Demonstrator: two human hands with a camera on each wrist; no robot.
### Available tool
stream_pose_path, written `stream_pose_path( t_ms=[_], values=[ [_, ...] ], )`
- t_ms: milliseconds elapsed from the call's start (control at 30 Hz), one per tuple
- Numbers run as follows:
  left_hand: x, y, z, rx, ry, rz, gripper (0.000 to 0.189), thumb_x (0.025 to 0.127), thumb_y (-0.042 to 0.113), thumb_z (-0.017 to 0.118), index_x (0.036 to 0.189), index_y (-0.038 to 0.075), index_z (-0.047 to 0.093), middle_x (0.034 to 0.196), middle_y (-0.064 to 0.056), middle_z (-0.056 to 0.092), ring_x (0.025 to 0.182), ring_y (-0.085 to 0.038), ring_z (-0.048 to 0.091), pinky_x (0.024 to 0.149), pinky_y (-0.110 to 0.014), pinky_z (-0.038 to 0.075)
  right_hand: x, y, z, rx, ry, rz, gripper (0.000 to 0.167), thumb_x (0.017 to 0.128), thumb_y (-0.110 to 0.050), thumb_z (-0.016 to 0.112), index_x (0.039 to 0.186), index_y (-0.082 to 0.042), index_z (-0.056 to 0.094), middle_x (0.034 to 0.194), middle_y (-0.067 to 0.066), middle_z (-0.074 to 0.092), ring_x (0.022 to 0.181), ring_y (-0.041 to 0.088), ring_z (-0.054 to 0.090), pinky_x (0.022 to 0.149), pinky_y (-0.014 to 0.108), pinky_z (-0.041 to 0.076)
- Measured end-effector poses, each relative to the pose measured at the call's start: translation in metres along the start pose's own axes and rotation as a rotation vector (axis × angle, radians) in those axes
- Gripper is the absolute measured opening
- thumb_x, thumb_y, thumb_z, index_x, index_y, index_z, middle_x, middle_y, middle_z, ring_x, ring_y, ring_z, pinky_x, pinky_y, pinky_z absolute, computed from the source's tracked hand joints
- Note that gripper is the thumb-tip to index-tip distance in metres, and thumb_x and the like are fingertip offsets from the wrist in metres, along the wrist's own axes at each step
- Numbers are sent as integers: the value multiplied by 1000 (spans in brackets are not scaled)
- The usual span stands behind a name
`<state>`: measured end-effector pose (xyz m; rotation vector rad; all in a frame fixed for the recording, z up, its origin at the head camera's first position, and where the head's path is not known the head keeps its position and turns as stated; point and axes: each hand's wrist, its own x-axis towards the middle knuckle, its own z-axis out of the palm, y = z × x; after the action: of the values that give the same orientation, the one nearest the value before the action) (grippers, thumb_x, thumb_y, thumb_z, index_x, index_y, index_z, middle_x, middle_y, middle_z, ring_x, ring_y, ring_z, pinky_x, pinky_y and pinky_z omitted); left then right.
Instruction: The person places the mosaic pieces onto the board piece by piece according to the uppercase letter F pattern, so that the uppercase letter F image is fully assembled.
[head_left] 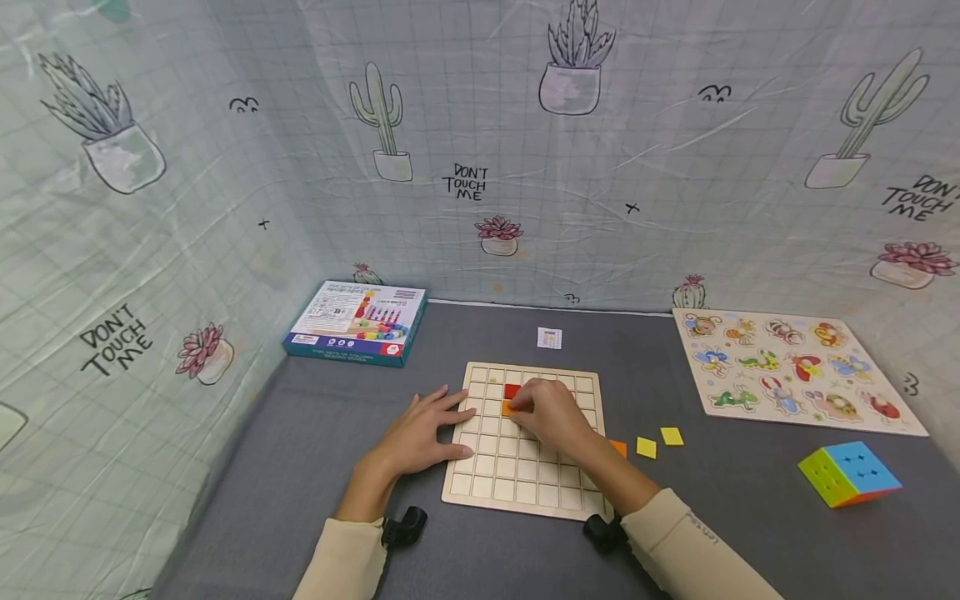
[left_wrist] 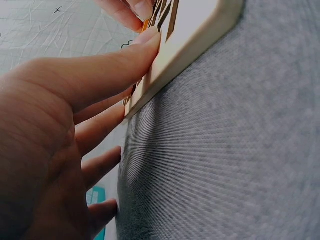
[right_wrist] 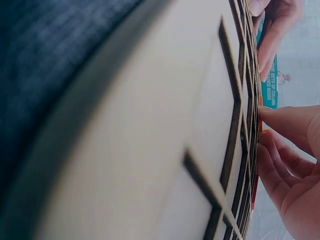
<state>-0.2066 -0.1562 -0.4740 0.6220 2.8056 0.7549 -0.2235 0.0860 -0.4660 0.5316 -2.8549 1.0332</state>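
A pale wooden grid board (head_left: 517, 492) lies on the dark grey cloth, with square recesses in rows. My left hand (head_left: 416, 437) rests at its left edge, fingers spread and thumb on the near part of the rim. With thumb and fingertips, my right hand (head_left: 551, 412) pinches an orange square tile (head_left: 507, 408) low over the grid. Directly beyond it a red square tile (head_left: 512, 391) sits in a cell. In the right wrist view the fingertips of the right hand (right_wrist: 290, 160) are right at the board's surface, partly hiding the tile.
Two yellow tiles (head_left: 647, 448) and another orange tile (head_left: 618, 447), partly behind the right forearm, lie right of the board. A puzzle cube (head_left: 847, 475) and an insect picture board (head_left: 802, 367) are farther right. A flat game box (head_left: 356, 321) and a small printed card (head_left: 549, 338) lie behind.
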Motion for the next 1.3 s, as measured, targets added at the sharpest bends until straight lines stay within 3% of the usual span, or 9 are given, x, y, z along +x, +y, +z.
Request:
stream_pose_path(
  t_ms=[400, 633, 733, 867, 1067, 1300],
  values=[
    [0, -3, 1, -4, 2, 9, 62, 85, 44, 80, 140, 20, 64, 163, -4, 44, 157, -37, 28, 123, -73, 15, 1, 1, -1, -5, -19, -3, 13, 81, -6, 84, 94, -7, 83, 97, 3, 78, 92, 19, 74, 85, 37, 60],
    [-1, -3, 1, 4, -1, 6, 62, 85, 45, 80, 141, 21, 64, 163, -2, 44, 158, -36, 28, 124, -72, 15, -3, 3, -8, 7, -69, -68, 20, 82, -6, 83, 102, -5, 81, 105, 6, 78, 95, 20, 72, 84, 35, 60],
    [-1, -3, 1, 7, -4, 1, 63, 85, 45, 79, 141, 21, 63, 163, -2, 44, 158, -36, 28, 124, -72, 15, -6, 6, -16, 40, -100, -85, 26, 84, -8, 82, 109, -6, 79, 112, 6, 76, 98, 21, 72, 84, 35, 60],
    [0, -2, 1, 0, -5, -3, 63, 85, 46, 79, 141, 21, 63, 163, -2, 43, 158, -36, 27, 125, -71, 14, -13, 13, -31, 51, -110, -100, 35, 85, -14, 83, 119, -9, 76, 122, 6, 74, 110, 26, 70, 92, 43, 60],
    [1, -3, 3, -1, 2, 3, 63, 85, 46, 80, 141, 21, 63, 163, -3, 44, 158, -36, 27, 124, -72, 14, -31, 30, -56, -58, -56, -116, 46, 83, -24, 84, 126, -10, 73, 132, 11, 70, 128, 37, 62, 105, 58, 52],
    [1, -3, 3, 1, -1, -4, 64, 85, 47, 80, 141, 21, 63, 163, -2, 44, 158, -36, 27, 124, -72, 14, -56, 54, -80, -105, -3, -81, 53, 81, -27, 86, 129, -11, 71, 135, 16, 68, 128, 43, 58, 104, 66, 48]
  ],
)
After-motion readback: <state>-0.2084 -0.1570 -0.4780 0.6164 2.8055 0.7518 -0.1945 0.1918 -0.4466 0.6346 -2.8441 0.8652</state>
